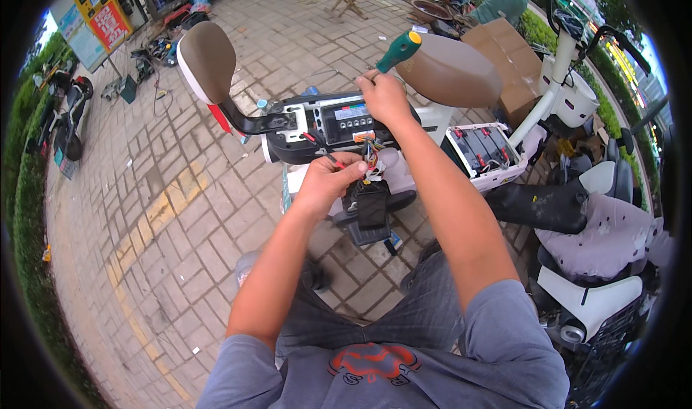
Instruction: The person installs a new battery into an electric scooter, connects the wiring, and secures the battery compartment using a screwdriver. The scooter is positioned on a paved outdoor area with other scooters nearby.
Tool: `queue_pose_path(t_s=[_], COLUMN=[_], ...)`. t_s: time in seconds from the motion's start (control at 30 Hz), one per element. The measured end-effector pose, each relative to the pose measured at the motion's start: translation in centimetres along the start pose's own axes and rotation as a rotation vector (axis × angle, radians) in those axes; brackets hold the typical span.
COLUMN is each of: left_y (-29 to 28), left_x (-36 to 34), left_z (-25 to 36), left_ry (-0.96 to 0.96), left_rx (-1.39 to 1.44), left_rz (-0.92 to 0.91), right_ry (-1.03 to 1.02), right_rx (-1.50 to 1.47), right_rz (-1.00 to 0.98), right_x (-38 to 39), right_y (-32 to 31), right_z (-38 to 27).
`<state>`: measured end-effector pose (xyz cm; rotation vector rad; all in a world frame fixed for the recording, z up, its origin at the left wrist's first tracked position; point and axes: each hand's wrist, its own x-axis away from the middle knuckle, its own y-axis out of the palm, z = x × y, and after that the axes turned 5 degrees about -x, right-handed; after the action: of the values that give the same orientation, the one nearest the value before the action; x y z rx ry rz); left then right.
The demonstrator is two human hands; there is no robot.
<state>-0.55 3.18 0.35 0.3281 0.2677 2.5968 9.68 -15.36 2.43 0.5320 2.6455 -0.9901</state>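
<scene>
My right hand (pixel 383 95) is closed round a green screwdriver (pixel 398 52) whose handle has a yellow end. Its shaft is hidden behind the hand, at the open seat compartment of a white electric scooter. Inside that compartment lies a dark box (pixel 346 123) with a row of round sockets. Closer to me, the fingers of my left hand (pixel 328 180) pinch a red-and-black wire (pixel 336 162). Beside those fingers is a bundle of coloured wires and connectors (pixel 373 162). A black controller-like box (pixel 373 209) hangs below the bundle on the scooter's near side.
The brown seat (pixel 450 70) is tipped up beyond my right hand, with a brown backrest (pixel 207 61) to the left. Batteries (pixel 484 147) sit in the footboard. A cardboard box (pixel 504 59) and removed scooter panels (pixel 595 232) crowd the right side. Brick paving (pixel 166 265) spreads out left.
</scene>
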Motion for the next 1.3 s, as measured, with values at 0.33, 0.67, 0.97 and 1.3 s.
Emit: queue_pose_path(t_s=[0.33, 0.67, 0.97, 1.3], left_y=[-1.1, 0.1, 1.8, 3.2], left_x=[-2.4, -3.6, -4.7, -4.3], left_z=[-4.6, -4.8, -5.7, -5.3], left_ry=[0.191, 0.155, 0.208, 0.246], left_rx=[-0.205, -0.029, 0.053, 0.183], left_rz=[0.221, 0.267, 0.403, 0.492], right_ry=[-0.072, -0.650, -0.739, -0.820], right_rx=[-0.353, -0.185, -0.181, -0.209], right_rz=[0.061, 0.089, -0.132, -0.191], right_x=[1.0, 1.6, 4.1, 4.6], right_y=[0.0, -0.2, -2.2, -1.6], right_z=[0.5, -0.1, -1.7, -1.1])
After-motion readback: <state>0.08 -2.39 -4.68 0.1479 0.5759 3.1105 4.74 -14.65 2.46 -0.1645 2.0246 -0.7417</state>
